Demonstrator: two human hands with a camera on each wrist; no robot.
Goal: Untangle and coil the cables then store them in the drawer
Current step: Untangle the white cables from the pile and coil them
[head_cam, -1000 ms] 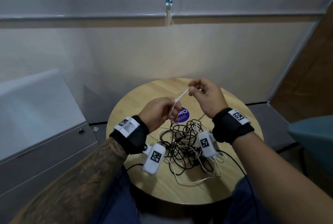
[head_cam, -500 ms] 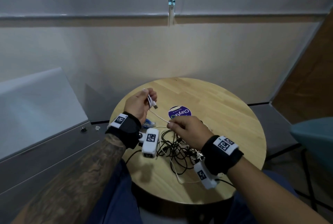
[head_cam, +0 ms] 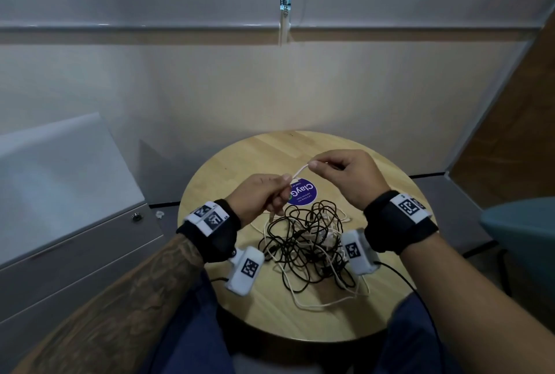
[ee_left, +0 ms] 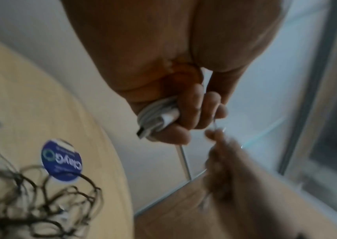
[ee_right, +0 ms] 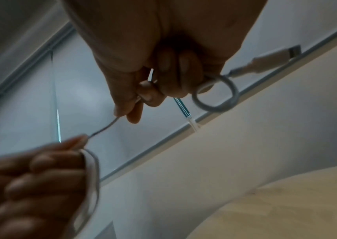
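Observation:
A tangle of black and white cables (head_cam: 306, 241) lies on the round wooden table (head_cam: 345, 313). Above it, my left hand (head_cam: 264, 196) grips a small coil of white cable (ee_left: 157, 114) with a plug end sticking out. My right hand (head_cam: 339, 175) pinches the same white cable (head_cam: 300, 170) a short way off, so a short length stretches between the hands. In the right wrist view a loop of that cable (ee_right: 214, 95) and its plug (ee_right: 273, 58) hang from the right hand's fingers (ee_right: 147, 95). The drawer unit (head_cam: 69, 241) stands shut at the left.
A round purple sticker (head_cam: 303, 194) sits on the table behind the tangle. A grey cabinet with a keyhole (head_cam: 136, 217) stands left of the table. A teal chair (head_cam: 522, 229) is at the right. A wall lies close behind the table.
My right hand rose from the tangle, up and to the right, drawing white cable. My left hand moved right, toward the middle, and holds the coil near it.

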